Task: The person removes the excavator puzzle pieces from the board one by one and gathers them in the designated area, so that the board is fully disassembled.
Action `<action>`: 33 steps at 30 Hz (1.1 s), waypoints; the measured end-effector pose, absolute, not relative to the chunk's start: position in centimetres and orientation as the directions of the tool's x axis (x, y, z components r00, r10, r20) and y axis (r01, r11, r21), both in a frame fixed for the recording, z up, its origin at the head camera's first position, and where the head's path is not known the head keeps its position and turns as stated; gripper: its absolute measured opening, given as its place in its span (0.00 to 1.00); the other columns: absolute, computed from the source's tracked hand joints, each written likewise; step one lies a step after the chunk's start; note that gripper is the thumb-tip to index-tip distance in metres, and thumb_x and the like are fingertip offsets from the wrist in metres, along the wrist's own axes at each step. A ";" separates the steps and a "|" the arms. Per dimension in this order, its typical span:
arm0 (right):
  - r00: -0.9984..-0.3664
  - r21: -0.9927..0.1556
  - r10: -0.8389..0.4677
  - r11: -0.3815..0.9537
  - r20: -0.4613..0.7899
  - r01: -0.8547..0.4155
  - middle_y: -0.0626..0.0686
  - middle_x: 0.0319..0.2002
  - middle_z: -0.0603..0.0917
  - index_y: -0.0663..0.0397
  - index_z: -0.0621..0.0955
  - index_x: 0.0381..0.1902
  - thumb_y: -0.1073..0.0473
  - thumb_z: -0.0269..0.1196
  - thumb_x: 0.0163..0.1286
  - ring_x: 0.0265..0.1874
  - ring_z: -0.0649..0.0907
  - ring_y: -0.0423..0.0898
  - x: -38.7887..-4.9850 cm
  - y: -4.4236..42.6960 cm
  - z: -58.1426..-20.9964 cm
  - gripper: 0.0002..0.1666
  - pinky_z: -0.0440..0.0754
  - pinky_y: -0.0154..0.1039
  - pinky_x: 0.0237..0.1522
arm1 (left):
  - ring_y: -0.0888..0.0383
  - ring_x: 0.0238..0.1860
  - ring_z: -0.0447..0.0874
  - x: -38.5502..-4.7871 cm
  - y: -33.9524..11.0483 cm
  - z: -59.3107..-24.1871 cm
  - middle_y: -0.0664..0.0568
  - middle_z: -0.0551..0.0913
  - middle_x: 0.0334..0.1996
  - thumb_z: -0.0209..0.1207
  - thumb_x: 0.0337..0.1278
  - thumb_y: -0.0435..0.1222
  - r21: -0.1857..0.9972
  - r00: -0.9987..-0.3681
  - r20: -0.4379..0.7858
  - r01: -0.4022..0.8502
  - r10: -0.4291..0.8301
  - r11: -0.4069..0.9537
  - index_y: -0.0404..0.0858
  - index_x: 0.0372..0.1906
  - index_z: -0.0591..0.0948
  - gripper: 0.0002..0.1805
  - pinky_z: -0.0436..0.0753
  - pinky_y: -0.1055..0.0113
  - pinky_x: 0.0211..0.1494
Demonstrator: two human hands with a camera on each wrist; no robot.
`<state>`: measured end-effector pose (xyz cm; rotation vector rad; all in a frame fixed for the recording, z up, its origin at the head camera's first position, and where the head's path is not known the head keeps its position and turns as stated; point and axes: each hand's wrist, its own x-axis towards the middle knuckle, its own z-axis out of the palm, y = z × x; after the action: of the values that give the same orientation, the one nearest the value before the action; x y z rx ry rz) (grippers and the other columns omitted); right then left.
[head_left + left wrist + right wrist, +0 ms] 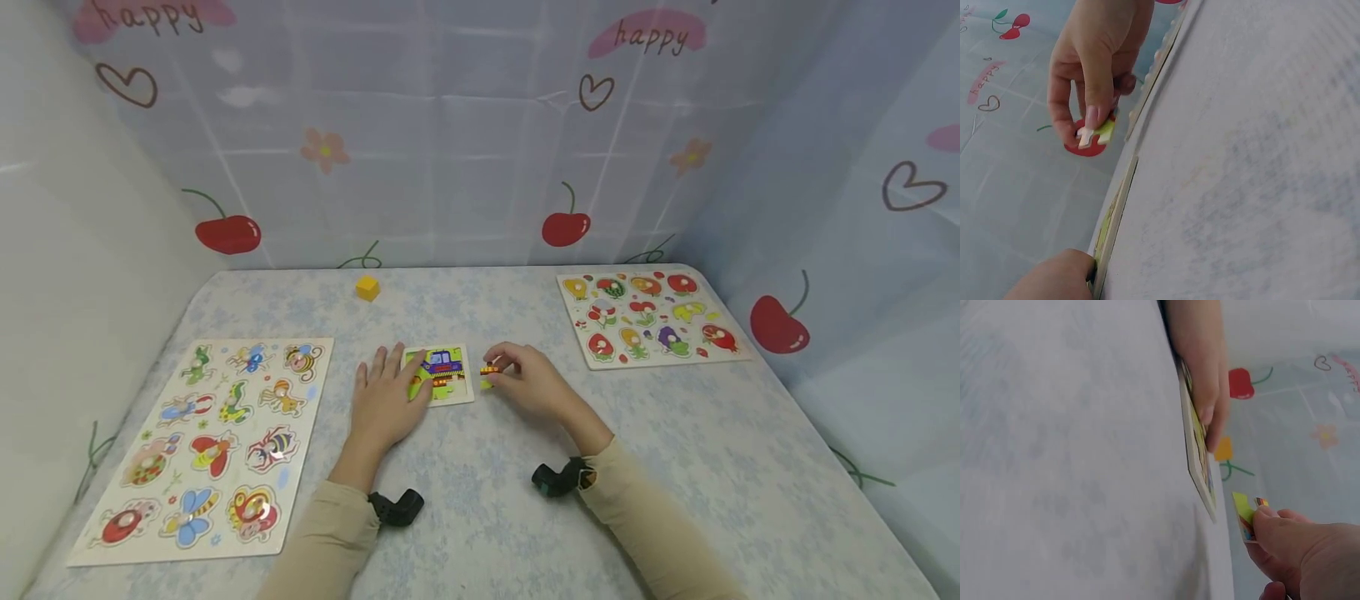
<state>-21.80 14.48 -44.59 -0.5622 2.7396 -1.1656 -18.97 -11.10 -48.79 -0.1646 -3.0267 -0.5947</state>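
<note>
A small square jigsaw picture of a purple vehicle on green (455, 387) lies at the middle of the table. The left hand (389, 402) rests on its left side, fingers spread; the right wrist view shows that hand (1202, 375) on the board (1196, 444). Just right of the board, the right hand (533, 382) pinches a small puzzle piece (491, 372) between thumb and fingers. In the left wrist view the right hand (1099, 56) holds the green and white piece (1106, 131) above the table. The right wrist view shows the piece (1242, 509) at the fingertips.
A large insect puzzle board (242, 396) lies at the left of the table. At the back right is a fruit puzzle board (621, 314). A yellow cube (367, 288) sits near the back edge, before a printed curtain. Each wrist wears a black camera.
</note>
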 end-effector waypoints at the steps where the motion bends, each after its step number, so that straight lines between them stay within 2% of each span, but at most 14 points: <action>1: -0.931 -0.711 -0.363 0.645 0.039 -0.281 0.45 0.40 0.85 0.47 0.82 0.51 0.54 0.66 0.69 0.44 0.79 0.45 -21.9 15.2 -44.5 0.14 0.76 0.43 0.50 | 0.41 0.81 0.41 -19.0 -11.1 -48.8 0.47 0.53 0.80 0.42 0.70 0.60 0.375 -0.993 0.073 0.115 0.095 0.920 0.59 0.77 0.61 0.33 0.41 0.37 0.79; 9: -0.964 -0.672 -0.262 0.708 0.034 -0.216 0.51 0.41 0.87 0.51 0.81 0.52 0.57 0.66 0.68 0.46 0.80 0.50 -22.3 20.5 -43.8 0.16 0.75 0.49 0.53 | 0.41 0.81 0.41 -18.9 -11.2 -48.9 0.47 0.52 0.80 0.42 0.70 0.61 0.367 -0.993 0.069 0.117 0.098 0.923 0.59 0.77 0.60 0.34 0.41 0.37 0.79; 15: -0.973 -0.595 -0.226 0.777 0.043 -0.207 0.53 0.40 0.88 0.49 0.82 0.51 0.57 0.68 0.67 0.46 0.77 0.52 -22.6 22.5 -43.8 0.15 0.74 0.47 0.46 | 0.41 0.81 0.41 -18.9 -11.2 -48.8 0.46 0.52 0.80 0.42 0.70 0.60 0.369 -0.993 0.074 0.118 0.097 0.922 0.58 0.77 0.60 0.33 0.42 0.37 0.79; 28: -0.974 -0.461 -0.217 0.859 0.065 -0.222 0.51 0.38 0.86 0.50 0.83 0.50 0.56 0.69 0.65 0.44 0.73 0.52 -22.9 23.0 -44.3 0.15 0.72 0.48 0.45 | 0.41 0.81 0.41 -18.9 -11.1 -48.9 0.47 0.52 0.80 0.43 0.70 0.60 0.388 -0.992 0.091 0.119 0.090 0.914 0.58 0.77 0.62 0.33 0.40 0.37 0.79; 33: -0.969 -0.365 -0.234 0.897 0.084 -0.248 0.51 0.43 0.87 0.49 0.84 0.50 0.54 0.69 0.65 0.46 0.74 0.53 -23.0 22.8 -44.4 0.16 0.72 0.49 0.47 | 0.42 0.81 0.40 -18.8 -11.2 -48.9 0.48 0.52 0.80 0.42 0.70 0.60 0.391 -0.992 0.083 0.119 0.093 0.913 0.58 0.77 0.61 0.33 0.40 0.37 0.79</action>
<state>-22.96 22.82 -44.41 -0.3940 3.0967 -0.6042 -18.83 -11.16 -48.93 -0.1672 -3.0110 -0.6214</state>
